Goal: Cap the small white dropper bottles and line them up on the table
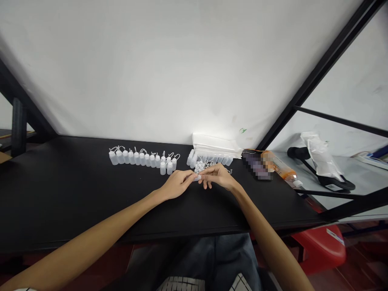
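A small translucent plastic bottle lies sideways between my hands, low over the black table. My left hand is closed around its body, which the fingers mostly hide. From the right, my right hand pinches the white cap end with thumb and forefinger, other fingers curled loosely below. Just beyond my hands is a pile of white caps, partly covered by the right hand. Left of them, a row of capped squeeze bottles stands upright, with two more bottles in front of its right end.
Uncapped bottles and a stack of white sheets or bags sit behind the caps. To the right are a blurred dark flat object and an orange drink bottle. Black frame bars rise at the table's right side.
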The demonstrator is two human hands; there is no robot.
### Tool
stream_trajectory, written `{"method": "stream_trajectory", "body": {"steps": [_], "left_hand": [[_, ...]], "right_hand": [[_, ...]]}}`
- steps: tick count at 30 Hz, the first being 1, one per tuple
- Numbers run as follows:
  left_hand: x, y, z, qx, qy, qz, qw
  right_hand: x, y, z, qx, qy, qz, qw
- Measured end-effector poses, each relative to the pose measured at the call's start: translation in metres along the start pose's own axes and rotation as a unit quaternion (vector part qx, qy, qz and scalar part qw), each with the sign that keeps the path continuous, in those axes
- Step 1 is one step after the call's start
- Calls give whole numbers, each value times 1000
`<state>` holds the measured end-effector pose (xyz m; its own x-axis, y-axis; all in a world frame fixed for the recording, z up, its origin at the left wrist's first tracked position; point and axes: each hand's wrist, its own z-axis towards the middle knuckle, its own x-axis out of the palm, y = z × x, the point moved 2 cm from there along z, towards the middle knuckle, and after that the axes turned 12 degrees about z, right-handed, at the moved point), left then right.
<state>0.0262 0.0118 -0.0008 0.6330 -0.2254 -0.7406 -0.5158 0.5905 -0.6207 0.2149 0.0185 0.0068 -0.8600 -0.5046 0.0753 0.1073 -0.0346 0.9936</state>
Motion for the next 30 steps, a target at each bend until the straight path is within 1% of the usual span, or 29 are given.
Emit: {"method": "stream_trajectory", "body": {"steps": [5,8,10,14,16,20,25,30], "left_hand": [[0,1,0,-13,17,-2,1000],[1,1,-1,-17,12,-11,1000],[2,2,-1,-20,8,-36,999],[6,5,0,-25,24,-107,994],[7,6,0,-28,21,-119,992],[7,7,1,-41,4,-111,993],[5,6,2,-19,23,-102,994],[3,6,2,-9,30,-108,994]], "right_hand": [[0,-4,1,16,8,-19,1000],[0,-5,1,16,4,-30,999],[1,-5,1,11,-1,-29,1000],[2,-2,1,-3,-9,-23,1000],[2,-1,1,-14,-11,-29,999],[0,2,1,-33,-28,-38,998],[-3,7,0,-60,-67,-57,994],[-4,3,0,-39,-53,-39,997]]}}
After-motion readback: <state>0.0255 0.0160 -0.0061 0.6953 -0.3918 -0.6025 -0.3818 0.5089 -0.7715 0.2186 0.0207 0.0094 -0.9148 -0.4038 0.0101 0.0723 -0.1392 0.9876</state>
